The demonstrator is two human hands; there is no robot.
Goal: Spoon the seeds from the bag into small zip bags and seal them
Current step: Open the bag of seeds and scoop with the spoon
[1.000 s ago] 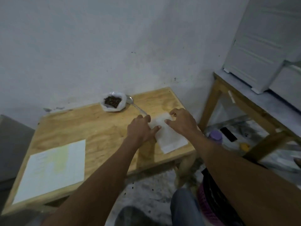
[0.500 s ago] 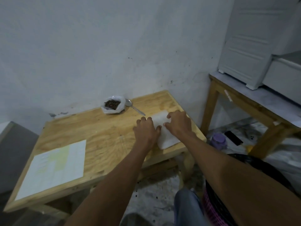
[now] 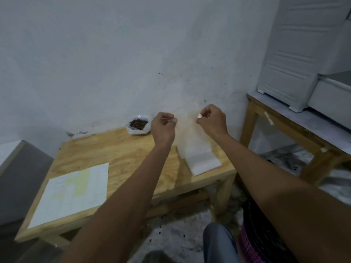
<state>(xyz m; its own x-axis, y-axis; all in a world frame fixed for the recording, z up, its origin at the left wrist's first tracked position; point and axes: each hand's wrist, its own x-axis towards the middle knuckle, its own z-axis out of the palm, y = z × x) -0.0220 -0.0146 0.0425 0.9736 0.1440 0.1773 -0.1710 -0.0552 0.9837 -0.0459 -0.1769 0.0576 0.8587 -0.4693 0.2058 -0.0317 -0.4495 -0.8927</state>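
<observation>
We see a pale plywood bench (image 3: 121,149) set with its far edge against a white wall (image 3: 95,54); its right edge faces a gap before a second wooden table (image 3: 284,126), and its near edge faces us with bare floor below. The bench's middle lies bare between a white printed paper sheet (image 3: 74,194) at the near left corner and a stack of small clear zip bags (image 3: 201,160) near the right edge. At the far edge stands an open clear plastic bag of dark brown seeds (image 3: 138,124).

Both our hands are raised above the bench. Our left hand (image 3: 163,126) and right hand (image 3: 212,120) each curl their fingers and pinch an upper corner of a thin translucent zip bag (image 3: 190,133), which hangs blurred between them down to the stack. The seed bag sits just left of our left hand, apart from it.
</observation>
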